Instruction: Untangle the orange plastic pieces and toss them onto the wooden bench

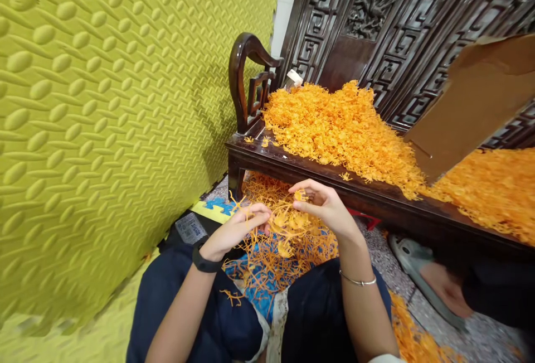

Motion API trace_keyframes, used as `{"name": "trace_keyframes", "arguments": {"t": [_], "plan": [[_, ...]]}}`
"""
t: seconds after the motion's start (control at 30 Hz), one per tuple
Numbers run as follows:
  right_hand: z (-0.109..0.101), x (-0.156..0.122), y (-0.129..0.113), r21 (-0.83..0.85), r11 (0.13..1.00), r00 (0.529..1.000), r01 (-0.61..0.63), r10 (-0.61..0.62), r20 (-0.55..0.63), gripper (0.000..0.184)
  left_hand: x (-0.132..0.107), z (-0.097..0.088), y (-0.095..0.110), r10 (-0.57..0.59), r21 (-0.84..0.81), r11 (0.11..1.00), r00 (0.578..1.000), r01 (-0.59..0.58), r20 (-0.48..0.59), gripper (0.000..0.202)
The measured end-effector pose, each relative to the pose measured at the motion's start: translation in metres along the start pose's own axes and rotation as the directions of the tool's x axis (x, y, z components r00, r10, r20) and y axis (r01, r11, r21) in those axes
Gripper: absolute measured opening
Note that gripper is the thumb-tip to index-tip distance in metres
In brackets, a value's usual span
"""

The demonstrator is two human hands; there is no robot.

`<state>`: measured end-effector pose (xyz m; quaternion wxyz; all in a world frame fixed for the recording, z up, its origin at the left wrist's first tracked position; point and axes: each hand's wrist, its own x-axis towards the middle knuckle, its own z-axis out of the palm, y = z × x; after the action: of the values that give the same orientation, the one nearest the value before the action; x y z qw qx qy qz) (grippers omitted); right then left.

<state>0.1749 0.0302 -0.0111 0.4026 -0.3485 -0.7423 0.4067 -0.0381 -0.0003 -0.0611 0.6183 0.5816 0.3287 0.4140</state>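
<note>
My left hand (238,230), with a black watch on its wrist, pinches a tangled orange plastic frame (288,223) held above my lap. My right hand (324,206), with a thin bracelet on the wrist, grips the same frame from the right, fingers curled on a small orange piece at its top. Under the hands lies a loose heap of orange plastic offcuts (267,265) on a blue cloth between my knees.
A dark carved wooden bench (292,165) stands just beyond my hands, piled with orange plastic pieces (346,129). A brown cardboard sheet (472,101) leans on the pile at right. Another person's foot in a grey sandal (430,279) is at right. A yellow textured wall panel (104,117) fills the left.
</note>
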Motion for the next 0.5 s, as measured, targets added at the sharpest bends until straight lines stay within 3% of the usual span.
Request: {"name": "trace_keyframes", "arguments": {"t": [0.1, 0.17, 0.23, 0.33, 0.4, 0.5], "plan": [[-0.003, -0.003, -0.003, 0.033, 0.999, 0.997, 0.011, -0.009, -0.076, 0.021, -0.002, -0.001, 0.000, 0.046, 0.125, 0.991, 0.996, -0.056, 0.081, 0.023], [-0.003, -0.005, -0.005, 0.063, 0.997, 0.968, 0.050, -0.033, -0.247, 0.018, -0.004, 0.001, 0.001, 0.069, 0.176, 0.981, 0.993, -0.085, 0.094, 0.028], [-0.003, -0.008, -0.009, 0.098, 0.983, 0.868, 0.154, -0.087, -0.488, 0.015, -0.006, 0.007, 0.002, 0.102, 0.181, 0.977, 0.993, -0.111, 0.060, 0.031], [-0.001, -0.016, -0.021, 0.076, 0.937, 0.643, 0.342, -0.174, -0.746, 0.008, -0.010, 0.024, 0.003, 0.130, 0.144, 0.980, 0.991, -0.135, 0.044, 0.031], [0.002, -0.023, -0.032, 0.045, 0.909, 0.544, 0.414, -0.208, -0.813, 0.005, -0.014, 0.039, 0.005, 0.124, 0.146, 0.980, 0.988, -0.136, 0.090, 0.031], [0.006, -0.035, -0.045, 0.004, 0.875, 0.454, 0.484, -0.247, -0.856, 0.007, -0.022, 0.056, 0.011, 0.131, 0.193, 0.968, 0.979, -0.160, 0.156, 0.035]]}}
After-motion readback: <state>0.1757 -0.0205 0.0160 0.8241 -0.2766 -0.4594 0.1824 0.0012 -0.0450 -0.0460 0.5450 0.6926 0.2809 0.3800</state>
